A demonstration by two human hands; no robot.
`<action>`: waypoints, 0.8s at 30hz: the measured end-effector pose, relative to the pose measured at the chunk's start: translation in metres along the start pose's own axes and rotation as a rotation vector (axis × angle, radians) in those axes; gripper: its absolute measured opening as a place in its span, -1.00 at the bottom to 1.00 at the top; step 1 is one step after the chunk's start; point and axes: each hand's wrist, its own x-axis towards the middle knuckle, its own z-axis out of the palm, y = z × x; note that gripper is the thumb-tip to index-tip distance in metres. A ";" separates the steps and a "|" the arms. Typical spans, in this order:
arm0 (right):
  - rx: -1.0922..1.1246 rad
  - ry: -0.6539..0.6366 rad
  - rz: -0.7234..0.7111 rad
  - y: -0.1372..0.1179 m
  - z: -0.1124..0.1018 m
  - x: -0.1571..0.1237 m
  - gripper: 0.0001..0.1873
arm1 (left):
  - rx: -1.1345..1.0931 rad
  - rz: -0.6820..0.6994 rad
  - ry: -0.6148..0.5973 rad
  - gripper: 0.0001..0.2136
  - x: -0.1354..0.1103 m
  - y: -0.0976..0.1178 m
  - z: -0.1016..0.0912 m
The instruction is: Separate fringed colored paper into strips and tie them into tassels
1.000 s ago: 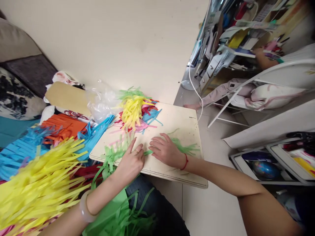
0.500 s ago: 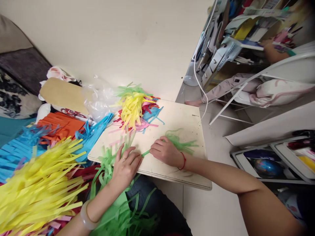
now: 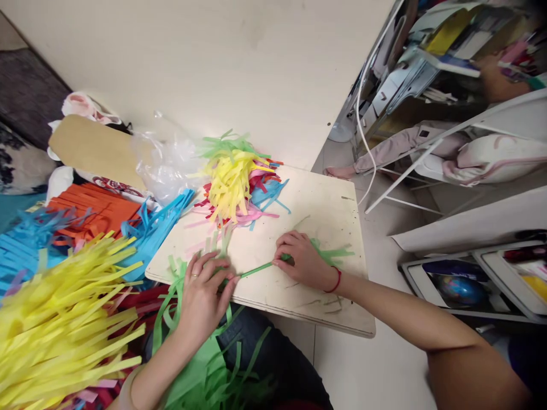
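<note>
Head-worn view, forward and down.

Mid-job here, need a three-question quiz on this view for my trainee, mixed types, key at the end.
1. What colour is the narrow strip running between the left hand and the right hand? A) red B) green C) white
2. True or false: the orange fringe lies off the board, to its left in the view.
3. Fill in: the red cord sits just behind the ____ hand.

Key: 1 B; 2 true; 3 right.
</note>
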 end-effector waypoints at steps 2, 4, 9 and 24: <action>-0.008 -0.006 0.015 -0.003 -0.001 0.000 -0.89 | 0.044 -0.003 -0.034 -0.90 0.003 0.002 -0.002; -0.031 -0.021 0.021 -0.004 -0.001 0.002 -0.88 | 0.084 0.001 -0.070 -0.88 0.006 0.004 -0.004; -0.196 -0.034 -0.043 -0.007 0.002 0.002 -0.95 | 0.137 0.048 -0.101 -0.90 0.011 0.007 -0.002; -0.642 -0.128 -0.609 -0.008 -0.011 0.014 -0.63 | 0.457 0.413 -0.121 -0.79 0.032 0.036 0.004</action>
